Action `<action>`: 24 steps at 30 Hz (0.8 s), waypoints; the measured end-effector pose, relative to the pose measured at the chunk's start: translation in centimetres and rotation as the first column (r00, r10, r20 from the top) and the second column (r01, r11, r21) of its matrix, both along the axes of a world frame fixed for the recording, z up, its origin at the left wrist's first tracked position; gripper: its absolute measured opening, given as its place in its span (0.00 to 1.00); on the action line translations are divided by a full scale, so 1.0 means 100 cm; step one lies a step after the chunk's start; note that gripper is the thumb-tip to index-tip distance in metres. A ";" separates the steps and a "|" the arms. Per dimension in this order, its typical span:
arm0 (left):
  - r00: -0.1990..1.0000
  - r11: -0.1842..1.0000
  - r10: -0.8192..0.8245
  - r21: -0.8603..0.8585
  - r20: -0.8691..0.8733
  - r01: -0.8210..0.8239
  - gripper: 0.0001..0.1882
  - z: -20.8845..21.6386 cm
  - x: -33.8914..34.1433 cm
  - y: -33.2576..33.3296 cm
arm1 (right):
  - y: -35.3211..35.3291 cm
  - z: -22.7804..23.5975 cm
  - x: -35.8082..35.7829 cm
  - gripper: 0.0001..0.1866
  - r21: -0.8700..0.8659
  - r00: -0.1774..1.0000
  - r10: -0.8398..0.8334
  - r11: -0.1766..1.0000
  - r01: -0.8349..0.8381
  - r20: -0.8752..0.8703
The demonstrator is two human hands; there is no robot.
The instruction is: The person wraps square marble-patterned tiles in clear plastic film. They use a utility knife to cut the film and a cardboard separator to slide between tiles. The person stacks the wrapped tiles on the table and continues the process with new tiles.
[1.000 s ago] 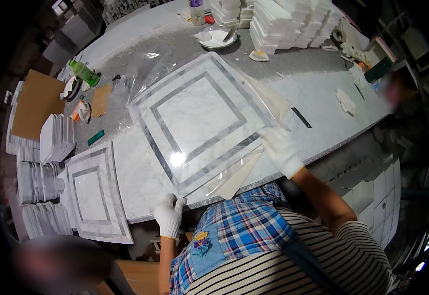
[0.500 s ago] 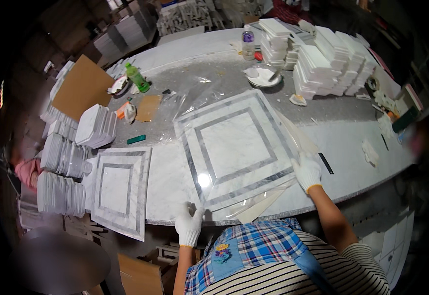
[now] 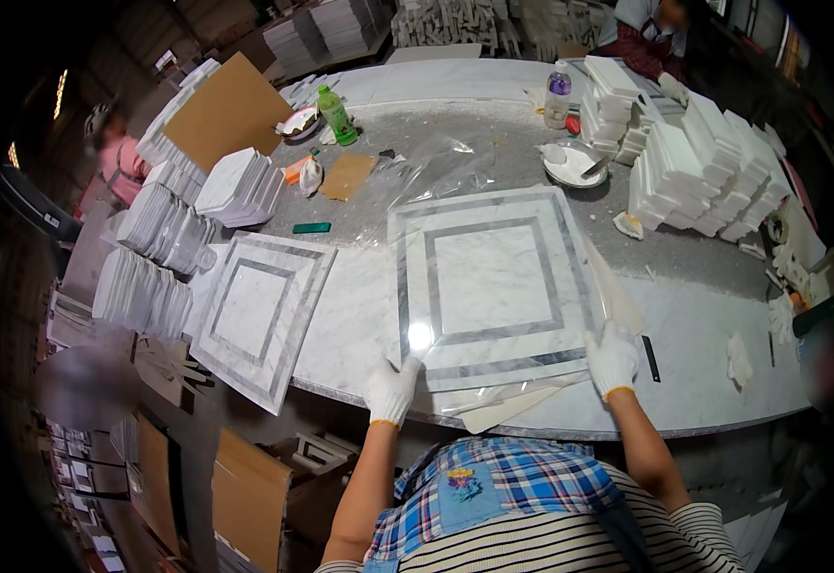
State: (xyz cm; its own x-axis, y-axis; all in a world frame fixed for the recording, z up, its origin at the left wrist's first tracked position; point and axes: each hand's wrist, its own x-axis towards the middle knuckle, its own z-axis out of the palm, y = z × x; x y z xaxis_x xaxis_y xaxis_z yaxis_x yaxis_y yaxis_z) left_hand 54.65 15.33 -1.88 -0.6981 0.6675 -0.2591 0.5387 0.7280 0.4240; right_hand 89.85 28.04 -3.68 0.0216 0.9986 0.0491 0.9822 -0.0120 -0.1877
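Note:
A square white marble tile point(image 3: 493, 277) with grey inlaid bands lies in front of me on the worktable. At its near left corner, my left hand point(image 3: 391, 390) in a white knitted glove grips the edge. My right hand point(image 3: 614, 359), gloved alike, holds the near right edge. The fingertips under the tile are hidden. Clear plastic film and a cream sheet point(image 3: 513, 411) stick out from beneath it. Another banded marble tile point(image 3: 262, 320) lies to the left, its near corner over the table edge.
White stone pieces stand stacked at the left point(image 3: 240, 188) and right point(image 3: 708, 162). Behind lie a green bottle point(image 3: 338, 116), a purple-labelled bottle point(image 3: 557, 95), a bowl with a putty knife point(image 3: 575, 164) and brown cardboard point(image 3: 231, 105). A black strip point(image 3: 651, 358) lies rightward. Other people are beyond the table.
The banded tile has turned so its near edge lies nearly level with the table edge. My left hand has come up onto its near left corner. The view has shifted left.

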 end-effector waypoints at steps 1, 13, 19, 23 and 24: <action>1.000 1.000 -0.006 -0.005 -0.009 0.006 0.33 -0.001 0.001 -0.002 | -0.001 0.000 0.001 0.23 0.001 1.000 0.011 1.000 -0.011 -0.004; 0.998 0.999 0.031 0.017 -0.051 -0.030 0.30 -0.001 0.039 -0.084 | -0.043 -0.003 0.029 0.26 -0.104 0.998 0.005 0.994 -0.012 -0.066; 0.990 0.996 0.090 -0.030 0.110 -0.088 0.27 0.003 0.065 -0.126 | -0.052 0.001 0.041 0.30 -0.185 0.999 -0.015 0.983 0.009 -0.031; 0.939 0.982 0.185 -0.010 0.291 -0.191 0.29 0.000 0.064 -0.134 | -0.054 0.000 0.049 0.31 -0.112 0.994 0.056 0.991 -0.067 -0.095; 0.939 0.981 0.181 0.009 0.292 -0.192 0.28 0.000 0.063 -0.133 | -0.054 0.000 0.050 0.30 -0.128 0.992 0.046 0.990 -0.061 -0.120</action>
